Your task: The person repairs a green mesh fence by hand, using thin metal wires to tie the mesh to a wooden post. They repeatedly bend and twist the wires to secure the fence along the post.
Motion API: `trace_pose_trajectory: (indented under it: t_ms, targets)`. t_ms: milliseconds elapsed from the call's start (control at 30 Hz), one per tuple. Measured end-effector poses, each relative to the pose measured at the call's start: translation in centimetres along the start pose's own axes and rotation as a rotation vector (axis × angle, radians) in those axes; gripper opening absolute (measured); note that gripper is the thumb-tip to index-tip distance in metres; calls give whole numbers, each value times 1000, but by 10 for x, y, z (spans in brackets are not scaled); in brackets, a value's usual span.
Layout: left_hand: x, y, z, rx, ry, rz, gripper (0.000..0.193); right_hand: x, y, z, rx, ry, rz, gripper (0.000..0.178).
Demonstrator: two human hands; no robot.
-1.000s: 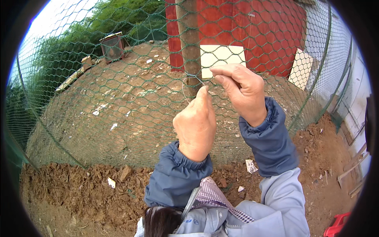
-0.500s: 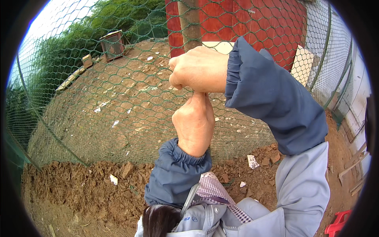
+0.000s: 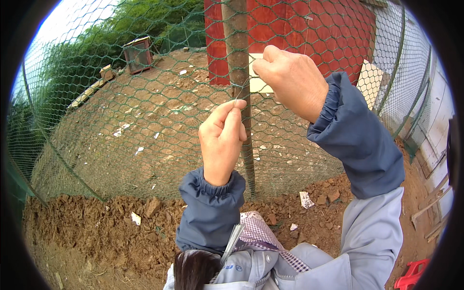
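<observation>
A thin metal wire (image 3: pixel 236 98) loops round the wooden post (image 3: pixel 238 58) and the green netting (image 3: pixel 169 111) in front of me. My left hand (image 3: pixel 222 135) pinches one end of it between thumb and forefinger, just below the loop. To the right of the post, my right hand (image 3: pixel 295 79) is closed with its fingers curled; a strand seems to run from the loop to its fingertips, which partly hide it. At my chest a bundle of cut wires (image 3: pixel 233 240) sticks up beside the checked apron (image 3: pixel 258 229).
Loose brown soil (image 3: pixel 92 232) with stones lies along the netting's foot. Behind the netting are a red wall (image 3: pixel 285 29), a framed box (image 3: pixel 137 55) and a pale board (image 3: pixel 369 84). A red plastic stool (image 3: pixel 412 274) stands at lower right.
My hands, stacked against each other before, have moved apart. The right has gone right and slightly down, the left slightly left; the wire and post between them now show.
</observation>
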State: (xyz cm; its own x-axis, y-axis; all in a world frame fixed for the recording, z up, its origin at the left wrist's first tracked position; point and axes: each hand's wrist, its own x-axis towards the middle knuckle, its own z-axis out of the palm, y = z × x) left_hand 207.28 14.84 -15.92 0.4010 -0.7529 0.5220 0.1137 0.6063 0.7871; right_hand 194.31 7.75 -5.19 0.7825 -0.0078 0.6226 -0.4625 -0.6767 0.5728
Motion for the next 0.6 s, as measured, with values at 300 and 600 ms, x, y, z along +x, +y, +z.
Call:
trace_pose_trajectory:
  t_ms: [300, 600]
  targets:
    - [3, 4, 15, 521, 78, 463, 17, -58, -53, 47, 543, 120, 332, 10]
    - [-9, 1, 9, 826, 101, 589, 19, -30, -106, 101, 1759, 579, 661, 23]
